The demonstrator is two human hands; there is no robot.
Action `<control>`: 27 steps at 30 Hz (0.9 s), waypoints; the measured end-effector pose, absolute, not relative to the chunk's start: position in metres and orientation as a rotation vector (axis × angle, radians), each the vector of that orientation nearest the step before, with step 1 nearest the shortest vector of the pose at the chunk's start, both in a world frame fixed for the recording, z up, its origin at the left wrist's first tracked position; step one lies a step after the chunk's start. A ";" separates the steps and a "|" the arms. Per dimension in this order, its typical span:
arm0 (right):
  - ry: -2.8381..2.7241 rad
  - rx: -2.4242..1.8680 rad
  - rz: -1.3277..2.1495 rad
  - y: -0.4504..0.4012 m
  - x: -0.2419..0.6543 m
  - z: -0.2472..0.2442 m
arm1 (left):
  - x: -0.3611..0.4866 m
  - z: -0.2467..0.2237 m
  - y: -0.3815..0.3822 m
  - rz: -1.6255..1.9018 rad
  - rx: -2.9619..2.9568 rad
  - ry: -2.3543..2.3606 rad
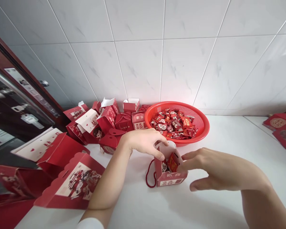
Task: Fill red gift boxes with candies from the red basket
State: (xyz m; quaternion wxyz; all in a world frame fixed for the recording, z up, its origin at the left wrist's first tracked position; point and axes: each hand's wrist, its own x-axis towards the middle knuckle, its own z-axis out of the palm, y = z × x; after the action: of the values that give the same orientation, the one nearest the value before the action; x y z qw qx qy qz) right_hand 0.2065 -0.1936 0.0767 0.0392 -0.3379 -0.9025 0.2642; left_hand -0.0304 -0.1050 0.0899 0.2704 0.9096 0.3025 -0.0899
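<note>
A small red paper candy box (171, 183) stands on the white counter with its top flaps raised. Inside lie a few wrapped candies (173, 163), one with a red-orange wrapper. At the back left corner of the box, my left hand (146, 143) comes from above, thumb at the rim and fingers curled near the white flap. My right hand (209, 168) is at the right side of the box, its fingertips against the side wall and its thumb spread away. A dark red cord handle (147, 178) loops out on the left.
Behind the box stands a red plastic basket (203, 128) full of wrapped candies. Several red gift boxes (124, 121) crowd the left back. Larger red bags (69, 178) lie at the front left. More red packages (283, 127) sit far right. A tiled wall (138, 70) closes the back.
</note>
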 end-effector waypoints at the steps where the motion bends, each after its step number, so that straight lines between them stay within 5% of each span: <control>1: -2.778 -1.010 0.865 -0.194 0.209 0.077 | -0.030 0.089 -0.104 -0.240 2.452 0.818; 13: -2.893 -1.002 0.834 -0.204 0.212 0.074 | -0.001 0.073 -0.123 -0.276 2.506 1.157; 27: -2.827 -0.927 0.932 -0.207 0.197 0.060 | -0.007 0.069 -0.107 -0.364 2.480 1.040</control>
State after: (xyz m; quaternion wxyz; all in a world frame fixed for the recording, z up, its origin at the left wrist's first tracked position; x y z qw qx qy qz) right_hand 0.1972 -0.2067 0.0601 0.0121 -0.2974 -0.9067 0.2989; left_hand -0.0070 -0.1067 0.0685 0.2123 0.8930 0.3746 -0.1312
